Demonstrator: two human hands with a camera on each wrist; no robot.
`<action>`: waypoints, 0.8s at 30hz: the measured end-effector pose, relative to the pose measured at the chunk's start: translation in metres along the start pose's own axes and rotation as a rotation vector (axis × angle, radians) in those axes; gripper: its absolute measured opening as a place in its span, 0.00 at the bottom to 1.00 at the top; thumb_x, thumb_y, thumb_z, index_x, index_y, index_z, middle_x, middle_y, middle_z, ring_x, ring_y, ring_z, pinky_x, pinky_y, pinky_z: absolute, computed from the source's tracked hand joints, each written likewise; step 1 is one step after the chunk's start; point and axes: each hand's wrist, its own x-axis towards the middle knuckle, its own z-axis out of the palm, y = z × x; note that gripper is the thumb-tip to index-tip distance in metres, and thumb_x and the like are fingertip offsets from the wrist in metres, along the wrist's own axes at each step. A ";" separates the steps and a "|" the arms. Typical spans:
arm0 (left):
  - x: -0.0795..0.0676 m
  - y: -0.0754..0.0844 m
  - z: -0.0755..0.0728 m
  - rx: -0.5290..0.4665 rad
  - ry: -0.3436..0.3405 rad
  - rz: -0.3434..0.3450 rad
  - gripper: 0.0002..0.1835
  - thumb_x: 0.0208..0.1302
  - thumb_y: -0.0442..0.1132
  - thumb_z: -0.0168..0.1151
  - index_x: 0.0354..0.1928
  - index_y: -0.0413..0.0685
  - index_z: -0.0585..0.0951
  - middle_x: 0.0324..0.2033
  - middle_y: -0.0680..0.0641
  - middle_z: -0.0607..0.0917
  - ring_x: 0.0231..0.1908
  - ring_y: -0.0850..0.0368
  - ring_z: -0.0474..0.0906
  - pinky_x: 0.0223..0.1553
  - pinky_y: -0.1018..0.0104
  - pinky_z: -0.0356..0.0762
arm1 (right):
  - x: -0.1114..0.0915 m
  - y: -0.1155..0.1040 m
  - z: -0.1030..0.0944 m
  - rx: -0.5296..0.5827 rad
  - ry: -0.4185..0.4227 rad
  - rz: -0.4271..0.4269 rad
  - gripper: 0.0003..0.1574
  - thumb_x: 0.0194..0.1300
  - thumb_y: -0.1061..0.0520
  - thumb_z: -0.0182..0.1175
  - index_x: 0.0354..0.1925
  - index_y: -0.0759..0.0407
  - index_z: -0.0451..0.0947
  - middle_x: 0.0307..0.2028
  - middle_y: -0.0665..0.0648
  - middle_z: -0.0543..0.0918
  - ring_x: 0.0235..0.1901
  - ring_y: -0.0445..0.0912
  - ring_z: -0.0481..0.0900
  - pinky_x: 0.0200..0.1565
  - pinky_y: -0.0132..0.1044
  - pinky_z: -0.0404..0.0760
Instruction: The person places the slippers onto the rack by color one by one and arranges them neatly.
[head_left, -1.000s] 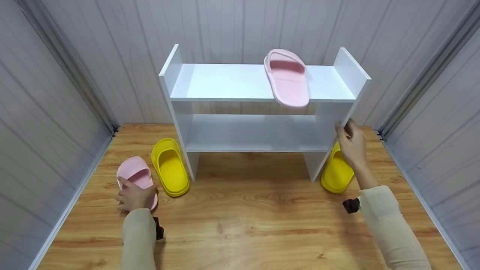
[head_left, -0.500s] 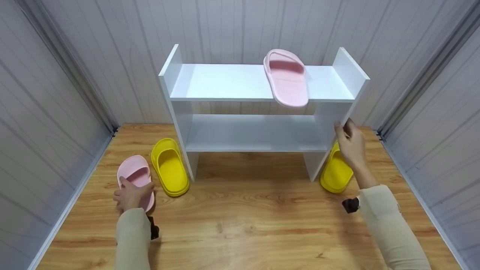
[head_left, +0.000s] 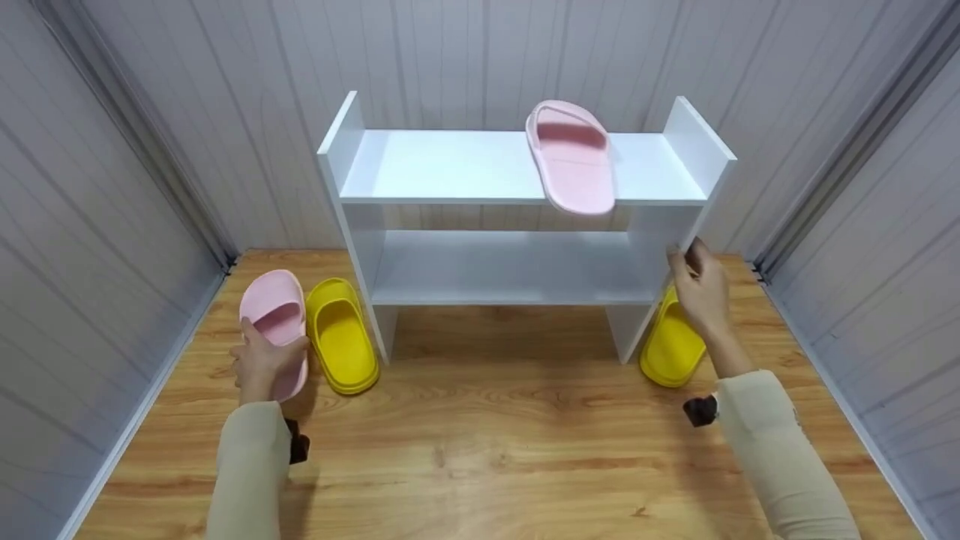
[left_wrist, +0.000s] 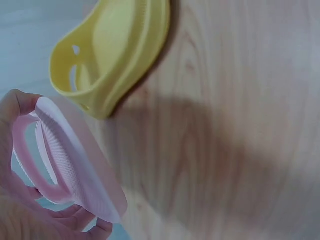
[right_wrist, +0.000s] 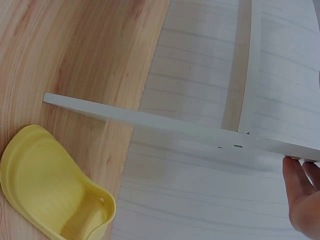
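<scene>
My left hand (head_left: 259, 360) grips a pink slipper (head_left: 271, 296) by its sides, thumb and fingers on opposite edges. In the left wrist view this slipper (left_wrist: 87, 160) is tilted and casts a shadow on the floor, raised off it. A yellow slipper (head_left: 345, 345) lies just to its right. My right hand (head_left: 703, 292) pinches the front edge of the right side panel of a white two-tier shelf (head_left: 450, 165). A second pink slipper (head_left: 576, 180) lies on the top tier, its heel over the front edge. Another yellow slipper (head_left: 673, 349) lies below my right hand.
The shelf stands on a wood-grain floor (head_left: 480, 450) against a pale panelled back wall (head_left: 450, 60). Side walls (head_left: 75, 225) close in at left and right. In the right wrist view, the yellow slipper (right_wrist: 45, 180) lies outside the side panel (right_wrist: 120, 115).
The left hand has lifted the pink slipper and moved it forward, closer to the back wall. The right hand has stayed at the shelf's side panel.
</scene>
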 end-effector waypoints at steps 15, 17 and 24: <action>-0.001 0.025 -0.007 0.072 -0.059 0.209 0.56 0.50 0.52 0.59 0.65 0.42 0.29 0.56 0.19 0.48 0.54 0.27 0.50 0.52 0.37 0.50 | -0.001 -0.001 0.000 0.009 -0.005 -0.008 0.25 0.65 0.52 0.48 0.55 0.67 0.67 0.50 0.66 0.73 0.51 0.55 0.69 0.49 0.51 0.67; -0.002 0.028 -0.008 0.072 -0.074 0.221 0.56 0.51 0.52 0.59 0.65 0.42 0.28 0.56 0.19 0.47 0.54 0.27 0.50 0.52 0.38 0.50 | -0.001 -0.001 -0.001 0.004 -0.001 -0.009 0.25 0.65 0.51 0.48 0.55 0.66 0.67 0.50 0.65 0.73 0.51 0.54 0.69 0.49 0.50 0.67; -0.003 0.034 -0.009 0.089 -0.103 0.303 0.56 0.50 0.50 0.60 0.65 0.43 0.29 0.58 0.21 0.45 0.55 0.27 0.47 0.51 0.36 0.48 | 0.000 -0.002 -0.001 -0.003 0.004 -0.011 0.25 0.65 0.50 0.48 0.54 0.66 0.68 0.49 0.64 0.73 0.50 0.53 0.70 0.49 0.49 0.67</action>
